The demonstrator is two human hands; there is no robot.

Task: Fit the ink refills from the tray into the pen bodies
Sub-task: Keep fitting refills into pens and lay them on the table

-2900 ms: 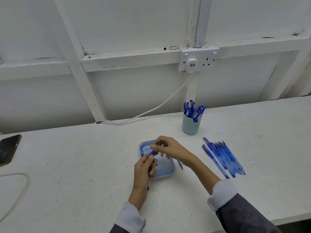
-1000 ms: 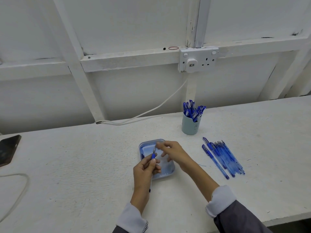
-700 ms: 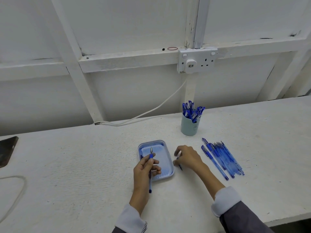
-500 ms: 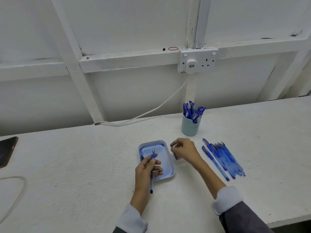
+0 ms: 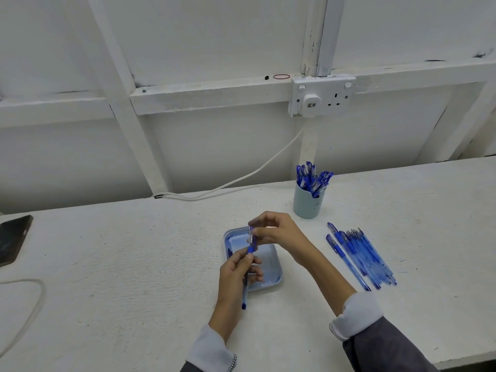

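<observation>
My left hand (image 5: 236,275) grips a blue pen body (image 5: 244,294) upright over the light blue tray (image 5: 273,284), its lower end sticking out below my palm. My right hand (image 5: 279,232) pinches a clear-and-blue pen cap (image 5: 251,235) right at the pen's upper end. The tray looks almost bare, with only a dark bit at its left wall. Several blue pens (image 5: 361,257) lie in a bunch on the table to the right.
A pale teal cup (image 5: 307,204) full of blue pens stands behind the tray. A dark phone (image 5: 13,238) lies at the left edge, with a cable (image 5: 29,304) looping below it. A wall socket (image 5: 320,99) and white cord (image 5: 241,178) run along the back wall.
My right hand went to the table right of the tray, picked up a cap, and brought it back to the tip of the pen. My left hand kept holding the pen.
</observation>
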